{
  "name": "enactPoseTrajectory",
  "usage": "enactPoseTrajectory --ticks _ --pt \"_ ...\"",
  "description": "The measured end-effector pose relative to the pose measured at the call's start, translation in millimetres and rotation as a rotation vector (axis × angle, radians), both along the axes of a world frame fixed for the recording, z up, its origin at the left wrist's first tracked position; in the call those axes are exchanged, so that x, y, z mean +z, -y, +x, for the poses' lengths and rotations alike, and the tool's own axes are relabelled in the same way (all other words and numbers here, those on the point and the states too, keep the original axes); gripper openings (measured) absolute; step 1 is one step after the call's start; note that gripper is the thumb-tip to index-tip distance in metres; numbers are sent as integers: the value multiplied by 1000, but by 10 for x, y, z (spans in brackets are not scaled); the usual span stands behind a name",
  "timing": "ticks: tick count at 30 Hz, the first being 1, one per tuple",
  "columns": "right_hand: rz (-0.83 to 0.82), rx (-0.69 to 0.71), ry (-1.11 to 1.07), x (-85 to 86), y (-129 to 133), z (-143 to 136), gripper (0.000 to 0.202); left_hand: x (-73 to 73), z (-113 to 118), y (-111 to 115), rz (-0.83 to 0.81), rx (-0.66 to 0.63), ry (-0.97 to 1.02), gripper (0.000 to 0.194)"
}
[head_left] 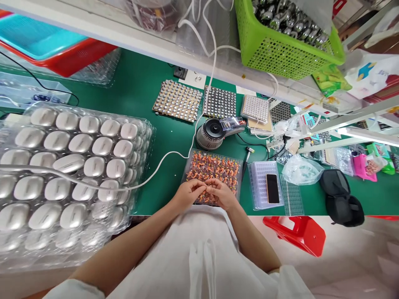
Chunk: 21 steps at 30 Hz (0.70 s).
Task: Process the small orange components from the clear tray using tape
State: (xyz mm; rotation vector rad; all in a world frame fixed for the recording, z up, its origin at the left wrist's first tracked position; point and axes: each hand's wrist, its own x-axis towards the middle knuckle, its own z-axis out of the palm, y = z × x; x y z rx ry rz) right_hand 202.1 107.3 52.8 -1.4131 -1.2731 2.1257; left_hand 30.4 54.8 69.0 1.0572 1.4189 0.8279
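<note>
Left hand (190,194) and right hand (221,194) meet at the fingertips over orange parts (215,165), at six o'clock from the round device (213,133); pinched contents cannot be told. A low-brushing hand might scatter parts.

Open worktop (157,194) lies between silver-piece trays (144,129) and orange-piece tray (240,176), white cable (173,152) crossing it; round grey device (212,135) blocks straight ahead!

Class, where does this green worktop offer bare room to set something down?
Bare worktop shows between the silvery cases and the orange parts, though a white cable crosses it. Another patch lies beyond the silvery cases, left of the studded board. Right of the orange parts it is crowded: phone, plastic bag, black case.
</note>
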Motion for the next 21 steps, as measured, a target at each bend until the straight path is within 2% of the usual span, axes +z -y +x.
enactPoseTrajectory --ticks 1,4,9,12,16,21 --pt "122 10 147 -77 -48 51 39 -105 19 -48 3 -22 -117 28" --pt "383 -14 477 -268 -279 199 35 -376 81 -272 -3 -19 -226 28" --pt "502 -15 710 -518 -653 247 25 -643 225 -747 -42 -30 -327 23" --pt "523 17 831 -647 -723 159 21 -720 307 -974 -80 -47 -369 22" --pt "514 31 923 -760 -708 65 18 -758 379 -1161 -124 -94 -396 21" --pt "497 -20 904 -722 -659 104 22 -744 453 -1281 -163 -145 -416 24"
